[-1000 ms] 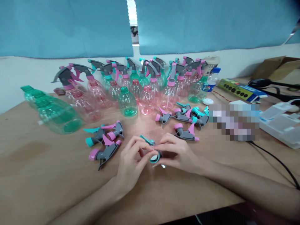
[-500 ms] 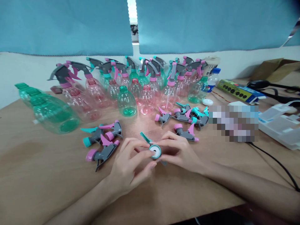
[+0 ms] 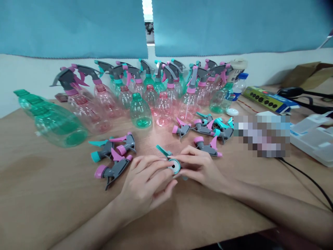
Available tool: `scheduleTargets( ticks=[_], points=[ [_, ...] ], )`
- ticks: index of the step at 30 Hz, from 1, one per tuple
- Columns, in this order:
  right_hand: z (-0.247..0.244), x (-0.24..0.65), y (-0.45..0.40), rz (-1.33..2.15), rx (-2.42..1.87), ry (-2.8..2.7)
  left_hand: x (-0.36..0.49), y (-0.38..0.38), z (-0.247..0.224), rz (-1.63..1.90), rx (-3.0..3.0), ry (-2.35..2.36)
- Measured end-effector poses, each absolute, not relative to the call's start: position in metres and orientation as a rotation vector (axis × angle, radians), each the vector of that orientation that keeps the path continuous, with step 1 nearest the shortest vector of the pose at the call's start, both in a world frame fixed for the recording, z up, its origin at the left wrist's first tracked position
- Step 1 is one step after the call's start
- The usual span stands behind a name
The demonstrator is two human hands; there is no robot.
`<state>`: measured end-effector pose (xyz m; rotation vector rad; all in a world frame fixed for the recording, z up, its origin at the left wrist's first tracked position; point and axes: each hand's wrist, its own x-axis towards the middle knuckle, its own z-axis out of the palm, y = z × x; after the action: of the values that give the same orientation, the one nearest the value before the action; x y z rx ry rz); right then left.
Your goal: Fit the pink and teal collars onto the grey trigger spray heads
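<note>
Both hands meet around one spray head with a teal trigger (image 3: 163, 150). Its round teal collar (image 3: 174, 166) faces me and shows a white inside with a dark hole. My right hand (image 3: 203, 169) pinches the collar from the right. My left hand (image 3: 148, 180) is closed on the collar's left side, its fingers partly covering it. Several loose spray heads lie left of my hands, among them a pink-collared one (image 3: 114, 170). More lie to the right, including another pink-collared one (image 3: 206, 146).
Behind the hands stand several green and pink bottles, a green one (image 3: 141, 113) and a pink one (image 3: 163, 111) nearest. Green bottles (image 3: 57, 125) lie at left. On the right are a labelled bottle (image 3: 238, 86), a green box (image 3: 267, 99), a clear plastic case (image 3: 314, 139) and a black cable (image 3: 307, 178).
My left fingers have moved from over the collar's white inside to its left edge, uncovering the dark hole. The spray head has shifted slightly right in view.
</note>
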<state>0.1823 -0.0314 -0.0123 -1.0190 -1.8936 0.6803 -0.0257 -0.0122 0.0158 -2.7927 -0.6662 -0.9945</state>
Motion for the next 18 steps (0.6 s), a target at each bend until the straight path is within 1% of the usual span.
scheduleTargets(
  ticks=[4,10,18],
  points=[
    [-0.010,0.182,-0.033,0.754,-1.069,-1.913,-0.023,-0.014,0.019,-0.987,-2.781,-0.701],
    [-0.012,0.182,-0.034,0.661,-1.068,-1.925,-0.020,-0.019,0.018,-0.919,-2.806,-0.724],
    [-0.012,0.181,-0.033,0.679,-1.091,-1.934,-0.016,-0.024,0.015,-0.893,-2.764,-0.761]
  ],
)
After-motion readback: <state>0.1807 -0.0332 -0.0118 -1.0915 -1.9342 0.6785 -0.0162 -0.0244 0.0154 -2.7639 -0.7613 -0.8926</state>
